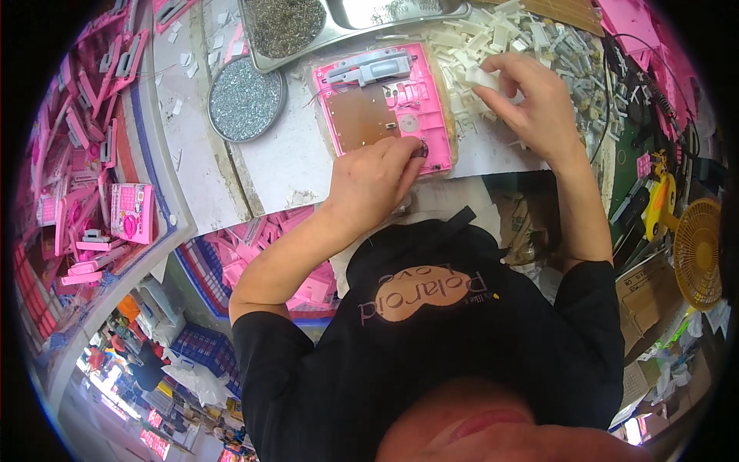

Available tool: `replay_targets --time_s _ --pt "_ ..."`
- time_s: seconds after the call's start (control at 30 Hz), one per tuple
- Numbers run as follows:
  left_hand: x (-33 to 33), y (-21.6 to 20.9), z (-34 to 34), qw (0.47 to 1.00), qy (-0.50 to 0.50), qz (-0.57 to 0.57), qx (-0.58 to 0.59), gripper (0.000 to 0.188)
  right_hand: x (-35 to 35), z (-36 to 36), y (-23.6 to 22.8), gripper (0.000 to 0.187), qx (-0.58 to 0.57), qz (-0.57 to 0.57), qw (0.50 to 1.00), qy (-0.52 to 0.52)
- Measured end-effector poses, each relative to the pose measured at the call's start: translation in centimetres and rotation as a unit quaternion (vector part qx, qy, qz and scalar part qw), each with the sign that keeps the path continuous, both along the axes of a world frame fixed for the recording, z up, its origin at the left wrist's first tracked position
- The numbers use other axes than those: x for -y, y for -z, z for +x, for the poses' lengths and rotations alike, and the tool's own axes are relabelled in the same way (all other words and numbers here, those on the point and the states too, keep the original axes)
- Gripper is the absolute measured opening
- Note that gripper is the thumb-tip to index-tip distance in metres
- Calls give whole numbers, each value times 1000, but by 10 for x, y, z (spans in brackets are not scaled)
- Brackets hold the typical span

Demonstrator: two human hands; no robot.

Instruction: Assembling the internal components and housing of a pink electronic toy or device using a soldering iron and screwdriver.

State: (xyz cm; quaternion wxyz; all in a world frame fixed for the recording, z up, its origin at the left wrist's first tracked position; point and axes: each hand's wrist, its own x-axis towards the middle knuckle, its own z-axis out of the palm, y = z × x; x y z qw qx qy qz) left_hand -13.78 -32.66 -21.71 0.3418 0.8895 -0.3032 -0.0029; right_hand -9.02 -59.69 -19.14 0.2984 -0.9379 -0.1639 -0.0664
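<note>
A pink plastic housing [435, 115] lies on the bench in front of me. Fixed inside it are a brown circuit board [358, 119] and, along the far edge, a grey plastic mechanism [377, 69]. My left hand [369, 179] reaches over the near edge of the housing, thumb and fingers closed on a small dark part [420, 149] at its near right corner. To the right, my right hand [536, 108] pinches a small white plastic piece [480, 78] between thumb and index finger, above a heap of similar white pieces [462, 42].
A round dish of silvery screws [246, 100] stands left of the housing. Behind it sits a metal tray [346, 23] with darker screws. Grey parts [593, 73] pile up at right. Pink assemblies [85, 192] crowd the left side. A yellow fan [697, 254] is at far right.
</note>
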Motion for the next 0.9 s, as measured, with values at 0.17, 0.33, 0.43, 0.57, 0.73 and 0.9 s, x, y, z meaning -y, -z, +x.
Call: replay_targets --time_s 0.17,0.33,0.43,0.57,0.73,0.9 --pt "5 4 -6 999 -26 30 29 17 -3 -15 -4 27 37 55 998 9" --pt "14 -5 -8 996 -54 76 15 15 -3 -22 -6 28 61 88 994 11" --pt "15 -10 -7 994 -53 98 12 15 1 -24 -7 28 53 100 993 15" --pt "14 -10 -4 994 -44 89 38 15 4 -27 -2 27 51 106 993 12" --pt "7 2 -7 996 -39 48 58 18 5 -29 6 27 41 118 992 8" --pt "7 9 -5 997 -19 5 74 19 0 -26 9 27 30 140 990 2"
